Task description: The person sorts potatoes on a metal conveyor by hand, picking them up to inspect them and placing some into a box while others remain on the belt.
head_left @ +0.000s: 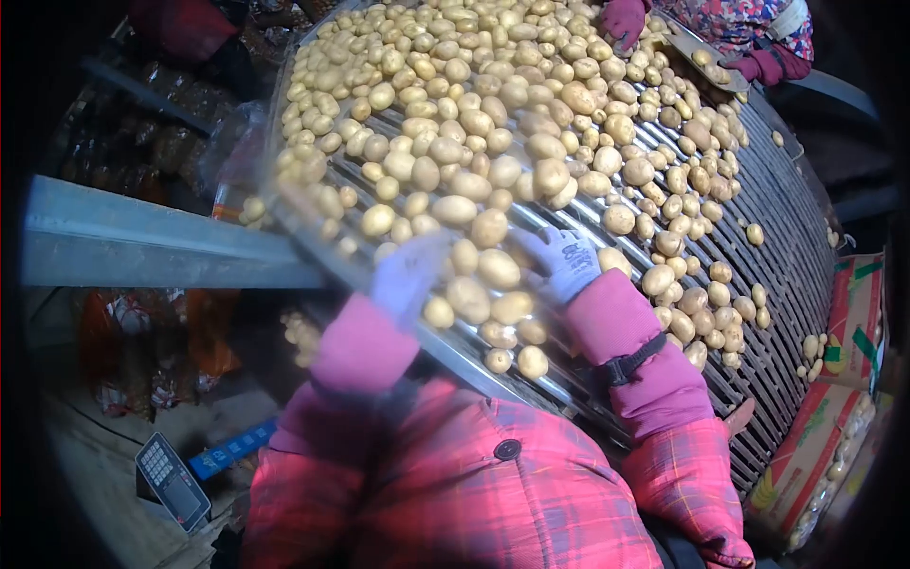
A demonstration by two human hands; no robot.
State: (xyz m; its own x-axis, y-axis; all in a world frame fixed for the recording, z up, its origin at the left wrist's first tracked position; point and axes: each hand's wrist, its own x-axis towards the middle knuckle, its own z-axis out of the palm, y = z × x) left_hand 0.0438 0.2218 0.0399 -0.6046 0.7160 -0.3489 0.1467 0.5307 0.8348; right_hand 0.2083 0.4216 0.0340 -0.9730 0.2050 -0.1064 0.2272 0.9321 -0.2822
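Both of my hands wear pale lavender work gloves and are over potatoes (498, 268) spread on a slatted metal sorting table. My left hand (409, 272) is smeared by motion at the left of a small cluster, near the table's front edge, and its finger positions do not show clearly. On the cluster's right side is my right hand (567, 263), fingers apart and pointing left toward the potatoes. No potato is visibly gripped in it. Several potatoes, such as a larger one (468, 299), lie between the two hands.
A grey metal beam (161, 237) juts in from the left. Below it stands a digital scale display (172, 481). Printed cartons (806, 455) of potatoes stand at the right. Across the table, another person's gloved hands (624, 21) work, one at a flat board (706, 62).
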